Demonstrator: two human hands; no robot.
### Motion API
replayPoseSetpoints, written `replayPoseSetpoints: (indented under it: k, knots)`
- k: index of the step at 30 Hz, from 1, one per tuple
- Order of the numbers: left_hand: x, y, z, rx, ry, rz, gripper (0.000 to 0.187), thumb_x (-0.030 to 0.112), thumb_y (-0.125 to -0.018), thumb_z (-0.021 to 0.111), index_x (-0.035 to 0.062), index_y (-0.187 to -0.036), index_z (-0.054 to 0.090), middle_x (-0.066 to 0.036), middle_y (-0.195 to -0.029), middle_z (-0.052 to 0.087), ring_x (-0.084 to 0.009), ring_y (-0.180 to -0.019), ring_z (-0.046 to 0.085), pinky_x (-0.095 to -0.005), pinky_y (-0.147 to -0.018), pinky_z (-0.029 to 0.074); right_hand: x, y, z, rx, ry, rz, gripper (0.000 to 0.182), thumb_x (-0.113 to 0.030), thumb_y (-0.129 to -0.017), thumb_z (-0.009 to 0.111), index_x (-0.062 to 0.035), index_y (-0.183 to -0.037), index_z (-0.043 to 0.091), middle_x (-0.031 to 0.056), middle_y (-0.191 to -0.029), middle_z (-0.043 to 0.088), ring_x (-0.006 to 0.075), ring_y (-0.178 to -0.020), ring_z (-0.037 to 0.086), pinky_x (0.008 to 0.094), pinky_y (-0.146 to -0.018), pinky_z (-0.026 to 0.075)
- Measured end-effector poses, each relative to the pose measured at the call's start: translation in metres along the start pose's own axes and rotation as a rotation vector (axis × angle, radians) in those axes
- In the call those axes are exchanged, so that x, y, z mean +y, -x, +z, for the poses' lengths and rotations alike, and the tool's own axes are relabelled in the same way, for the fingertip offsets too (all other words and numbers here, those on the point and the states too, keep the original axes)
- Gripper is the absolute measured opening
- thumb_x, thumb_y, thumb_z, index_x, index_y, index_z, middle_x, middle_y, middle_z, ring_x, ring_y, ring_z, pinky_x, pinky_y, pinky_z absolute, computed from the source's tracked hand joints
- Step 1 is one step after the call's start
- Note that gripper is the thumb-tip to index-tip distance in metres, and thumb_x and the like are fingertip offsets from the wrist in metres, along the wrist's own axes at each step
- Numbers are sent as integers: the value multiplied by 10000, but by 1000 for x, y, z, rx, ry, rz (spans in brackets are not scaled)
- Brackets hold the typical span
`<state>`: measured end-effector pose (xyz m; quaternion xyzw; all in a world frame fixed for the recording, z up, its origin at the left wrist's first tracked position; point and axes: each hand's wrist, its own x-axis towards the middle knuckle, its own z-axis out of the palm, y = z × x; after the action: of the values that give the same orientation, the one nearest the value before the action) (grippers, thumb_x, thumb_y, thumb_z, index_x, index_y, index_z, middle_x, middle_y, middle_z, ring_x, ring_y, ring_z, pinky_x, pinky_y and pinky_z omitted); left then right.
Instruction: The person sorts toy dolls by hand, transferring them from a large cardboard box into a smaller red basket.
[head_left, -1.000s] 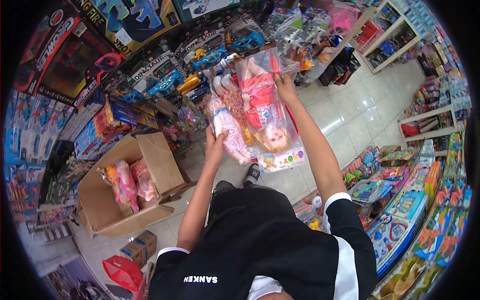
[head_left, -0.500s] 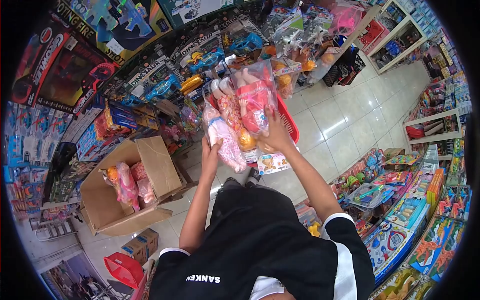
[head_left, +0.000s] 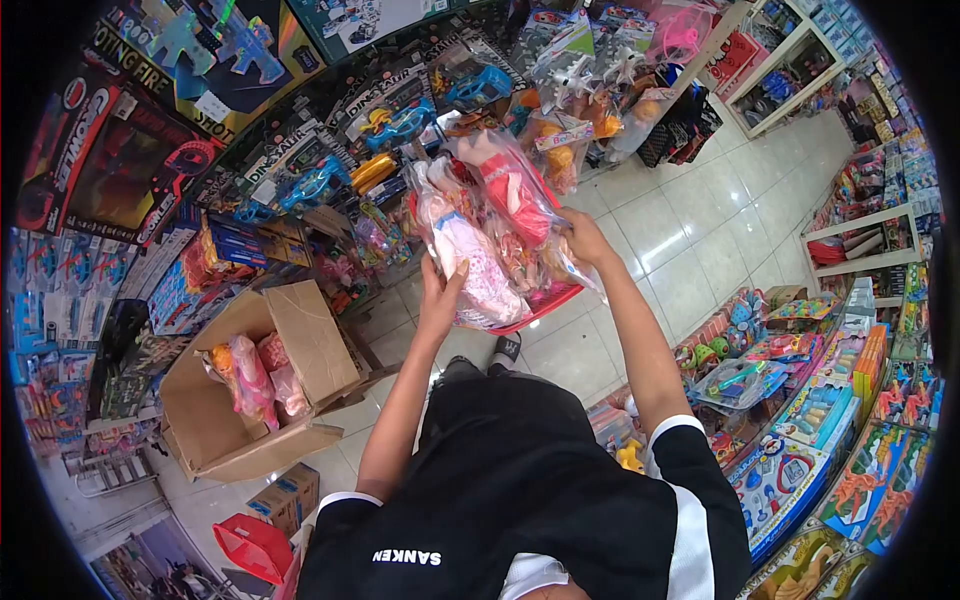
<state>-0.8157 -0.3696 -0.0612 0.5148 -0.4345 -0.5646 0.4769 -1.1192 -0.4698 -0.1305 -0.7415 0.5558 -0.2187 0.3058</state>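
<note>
I hold a red plastic basket point(head_left: 545, 305) up in front of me, packed with several dolls in clear plastic bags. My left hand point(head_left: 440, 290) presses against a bagged doll in a pink dress point(head_left: 470, 265) at the basket's left side. My right hand point(head_left: 585, 238) grips the basket's right edge together with the plastic of a bagged doll in a red dress point(head_left: 510, 190). The dolls stand upside down, feet up.
An open cardboard box point(head_left: 255, 385) with more bagged dolls stands on the tiled floor at left. Boxed toys cover the wall shelves point(head_left: 300, 150) ahead. Low toy displays point(head_left: 790, 420) line the right. A red basket point(head_left: 250, 545) lies at lower left.
The red-dress doll has gone from held high in my right hand down into the basket. My right hand shifted to the basket's right edge, and the whole load tilted.
</note>
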Motion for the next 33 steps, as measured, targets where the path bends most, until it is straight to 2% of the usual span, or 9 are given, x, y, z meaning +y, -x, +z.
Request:
replayPoseSetpoints:
  k: [4, 9, 12, 15, 19, 21, 23, 26, 33]
  knots:
    - [-4, -6, 4, -20, -15, 115, 673, 226, -958, 600, -29, -1442, 209, -146, -1335, 463, -216, -1207, 481, -317, -1022, 374, 17, -5, 7, -10, -69, 64, 393, -72, -862, 642, -28, -1251, 604, 202, -1188, 647, 303, -1067, 638, 358, -927, 472]
    - [-39, -30, 18, -166, 14, 32, 721, 190, -920, 643, -25, -1464, 221, -185, -1393, 403, -272, -1290, 417, -367, -1081, 331, 21, 2, 5, -40, -565, 279, 339, -124, -937, 601, -34, -1264, 608, 97, -1118, 692, 164, -987, 611, 313, -911, 464]
    - [-31, -30, 32, 110, -900, 376, 812, 272, -842, 716, 28, -1480, 278, -246, -1507, 272, -375, -1391, 297, -504, -1134, 231, 16, 11, -2, -42, -569, 271, 330, -149, -959, 587, -20, -1262, 609, 68, -1107, 682, 139, -985, 587, 296, -905, 460]
    - [-31, -46, 34, 66, -992, 496, 845, 350, -854, 697, 13, -1492, 257, -236, -1534, 269, -387, -1424, 256, -509, -1149, 187, 15, 21, -1, -55, -577, 258, 321, -188, -976, 577, -1, -1234, 612, 31, -1049, 678, 107, -957, 563, 286, -870, 456]
    - [-40, -71, 38, -15, -1139, 449, 914, 489, -845, 665, 10, -1497, 238, -239, -1546, 252, -406, -1421, 267, -502, -1156, 194, 2, 21, 13, 86, -700, 84, 478, -124, -932, 601, -22, -1385, 486, 83, -1267, 600, 162, -1108, 560, 303, -967, 435]
    - [-37, -82, 31, -251, -891, 329, 1007, 599, -816, 640, 11, -1508, 204, -246, -1551, 240, -423, -1411, 286, -493, -1161, 206, -4, 23, 11, 53, -839, 106, 571, -128, -899, 635, -46, -1428, 435, 102, -1332, 544, 191, -1151, 546, 309, -993, 420]
    - [-35, -87, 24, -300, -920, 322, 1040, 608, -800, 652, 5, -1509, 189, -250, -1546, 246, -427, -1405, 294, -489, -1161, 215, -13, 21, 20, 192, -496, -54, 622, -204, -861, 684, -60, -1419, 452, 159, -1327, 536, 277, -1170, 560, 348, -1010, 418]
    - [-41, -86, 24, -340, -1006, 288, 1091, 607, -781, 675, -7, -1513, 148, -256, -1539, 258, -421, -1402, 306, -493, -1160, 219, -44, 28, 33, 289, -101, 37, 670, -307, -827, 716, -84, -1410, 469, 216, -1331, 513, 373, -1192, 544, 404, -1016, 427]
    - [-75, -84, 33, -174, -1154, 320, 1186, 543, -721, 747, 10, -1523, 54, -253, -1521, 302, -390, -1391, 345, -543, -1146, 207, -51, 26, 38, 302, 119, 112, 709, -396, -802, 728, -147, -1417, 476, 268, -1356, 485, 437, -1197, 523, 466, -983, 452]
